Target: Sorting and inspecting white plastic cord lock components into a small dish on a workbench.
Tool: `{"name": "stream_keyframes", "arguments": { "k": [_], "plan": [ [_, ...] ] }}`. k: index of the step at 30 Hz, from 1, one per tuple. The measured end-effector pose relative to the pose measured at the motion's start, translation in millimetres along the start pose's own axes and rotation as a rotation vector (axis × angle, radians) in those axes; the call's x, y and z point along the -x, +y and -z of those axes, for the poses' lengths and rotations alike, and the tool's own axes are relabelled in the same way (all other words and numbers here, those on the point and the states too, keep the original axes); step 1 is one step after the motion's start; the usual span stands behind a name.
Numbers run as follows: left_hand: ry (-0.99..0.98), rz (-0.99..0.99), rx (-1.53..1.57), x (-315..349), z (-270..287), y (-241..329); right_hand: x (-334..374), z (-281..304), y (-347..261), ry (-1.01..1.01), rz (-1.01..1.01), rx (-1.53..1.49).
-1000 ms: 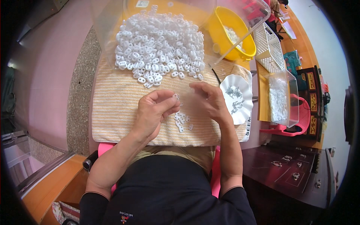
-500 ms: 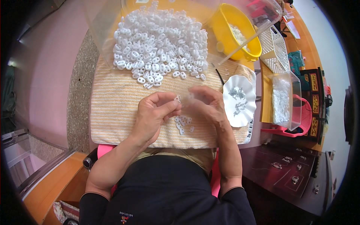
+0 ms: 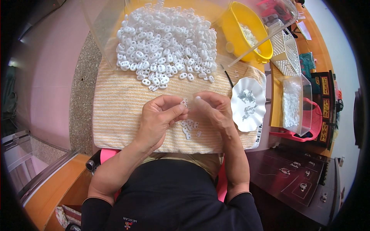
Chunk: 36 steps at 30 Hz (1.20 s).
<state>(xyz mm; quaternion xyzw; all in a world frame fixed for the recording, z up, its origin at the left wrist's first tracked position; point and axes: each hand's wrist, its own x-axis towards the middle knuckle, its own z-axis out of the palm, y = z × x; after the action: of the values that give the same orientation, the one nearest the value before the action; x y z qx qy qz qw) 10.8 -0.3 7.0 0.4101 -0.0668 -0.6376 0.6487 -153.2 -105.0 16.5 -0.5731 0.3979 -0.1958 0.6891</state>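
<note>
My left hand (image 3: 160, 115) is closed in a pinch on a small white plastic piece with holes (image 3: 185, 102). To its right, my right hand (image 3: 216, 109) holds a little white plastic piece (image 3: 198, 98) between thumb and index finger. The two hands are slightly apart over a striped yellow-and-white towel (image 3: 115, 115). Just below the fingertips, several small white pieces with holes (image 3: 188, 128) lie on the towel. Beyond the hands spreads a large pile of white oval two-hole plastic pieces (image 3: 163, 42).
Right of my right hand is a white scalloped plate (image 3: 239, 117) with small grey parts (image 3: 248, 104). A thin black stick (image 3: 228, 77) lies nearby. Farther off are a yellow basin (image 3: 246, 42), a white perforated basket (image 3: 284, 52) and a clear box of white pieces (image 3: 291, 102).
My right hand has come to rest beside the left, its motion blur gone, and the white piece in its fingertips now shows clearly. My left hand keeps its pinch. The view has shifted slightly.
</note>
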Motion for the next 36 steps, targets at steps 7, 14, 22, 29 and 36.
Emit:
{"name": "stream_keyframes", "arguments": {
  "k": [7,14,22,29,36],
  "plan": [
    [0.004,-0.015,-0.029,0.2,0.5,0.0,4.2,-12.8,-8.2,-0.054,0.03,-0.14],
    [-0.008,-0.024,-0.033,-0.3,0.3,-1.0,5.4,-14.1,-6.3,-0.051,0.013,-0.196],
    [-0.005,-0.028,-0.032,0.3,1.7,-2.0,3.8,-13.5,-1.2,-0.051,0.025,-0.167],
    [-0.001,-0.021,-0.042,0.2,0.8,-2.0,3.4,-11.4,1.7,-0.067,0.06,-0.162],
    [0.004,-0.011,-0.059,0.1,0.5,-2.2,4.3,-11.7,1.1,-0.059,0.057,-0.129]
  ]
}}
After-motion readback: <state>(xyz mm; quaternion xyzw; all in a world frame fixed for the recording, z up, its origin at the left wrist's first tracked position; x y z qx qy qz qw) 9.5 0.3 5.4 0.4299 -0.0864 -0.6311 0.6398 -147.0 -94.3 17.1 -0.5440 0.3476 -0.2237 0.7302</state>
